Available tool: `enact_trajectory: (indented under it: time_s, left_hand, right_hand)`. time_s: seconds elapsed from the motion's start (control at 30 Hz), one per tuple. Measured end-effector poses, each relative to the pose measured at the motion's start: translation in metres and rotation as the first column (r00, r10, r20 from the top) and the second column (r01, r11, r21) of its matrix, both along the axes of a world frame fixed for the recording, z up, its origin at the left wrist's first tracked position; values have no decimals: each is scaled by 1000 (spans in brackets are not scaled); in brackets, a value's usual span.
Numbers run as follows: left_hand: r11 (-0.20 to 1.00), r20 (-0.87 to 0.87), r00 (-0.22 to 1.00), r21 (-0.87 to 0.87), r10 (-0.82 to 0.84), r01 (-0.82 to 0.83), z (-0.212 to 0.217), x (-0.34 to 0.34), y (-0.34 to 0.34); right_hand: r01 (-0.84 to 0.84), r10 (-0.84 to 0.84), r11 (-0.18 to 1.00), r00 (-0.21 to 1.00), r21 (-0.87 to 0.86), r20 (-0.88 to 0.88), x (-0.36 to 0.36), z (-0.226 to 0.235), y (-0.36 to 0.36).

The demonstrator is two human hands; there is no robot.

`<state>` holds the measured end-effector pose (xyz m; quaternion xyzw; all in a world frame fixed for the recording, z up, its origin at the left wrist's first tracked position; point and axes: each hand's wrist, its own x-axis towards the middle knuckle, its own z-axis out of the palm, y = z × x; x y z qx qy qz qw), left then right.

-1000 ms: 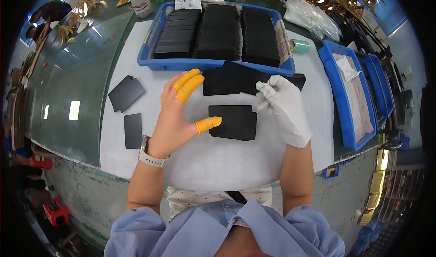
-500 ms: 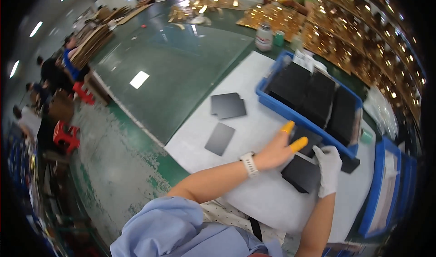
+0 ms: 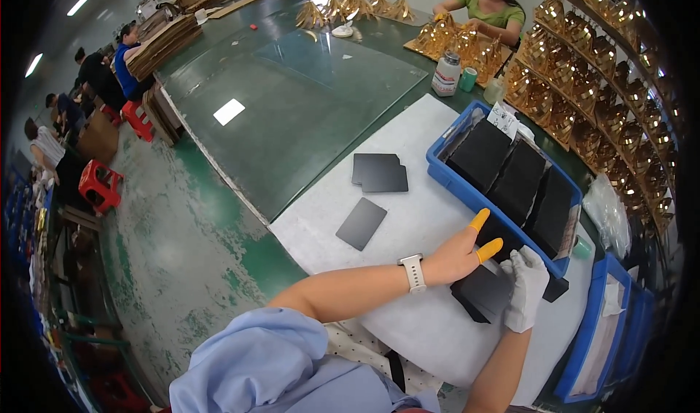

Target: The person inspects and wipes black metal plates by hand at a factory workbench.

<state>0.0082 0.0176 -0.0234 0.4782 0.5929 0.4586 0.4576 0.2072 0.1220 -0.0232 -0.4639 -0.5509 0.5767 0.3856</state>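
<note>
My left hand (image 3: 458, 256), with yellow finger covers on thumb and forefinger and a pale watch at the wrist, reaches to the near side of a blue tray (image 3: 467, 180). Its thumb and forefinger straddle dark flat cards (image 3: 503, 236), partly hidden beside the tray wall. My right hand (image 3: 526, 282), in a white glove, is close by on the right with fingertips pinched together at the cards' near edge. What it pinches, if anything, is hidden. Just below both hands lies a stack of dark cards (image 3: 477, 295), its right side covered by the glove.
Black blocks (image 3: 514, 183) fill the blue tray, and a dark block (image 3: 556, 288) shows under its near right corner. Loose grey cards (image 3: 362, 223) lie left on white paper (image 3: 313, 242). A bottle (image 3: 446, 75) stands behind; blue bins (image 3: 598, 340) are right. A co-worker (image 3: 496, 8) sits across.
My view has shifted a little. Both hands stay near the tray, with the right hand's fingertips still near the cards. The upper face of the lower stack now looks lighter.
</note>
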Motion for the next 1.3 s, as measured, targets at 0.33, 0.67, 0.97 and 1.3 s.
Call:
enact_trajectory:
  time_s: [0.33, 0.67, 0.97, 1.3]
  left_hand:
    - [989, -107, 992, 137, 71, -56, -12, 0, 3]
    - [984, -131, 988, 167, 81, -58, -10, 6, 2]
    - [913, -326, 901, 380, 285, -151, -27, 3, 4]
    - [857, -626, 772, 336, -105, 390, 19, -14, -18]
  right_hand:
    - [-15, 12, 1000, 996, 28, 90, -7, 4, -1]
    - [-21, 20, 1000, 995, 8, 99, -7, -8, 5]
    - [77, -79, 997, 985, 21, 150, 6, 8, -7]
    - [244, -264, 962, 947, 124, 185, 25, 37, -12]
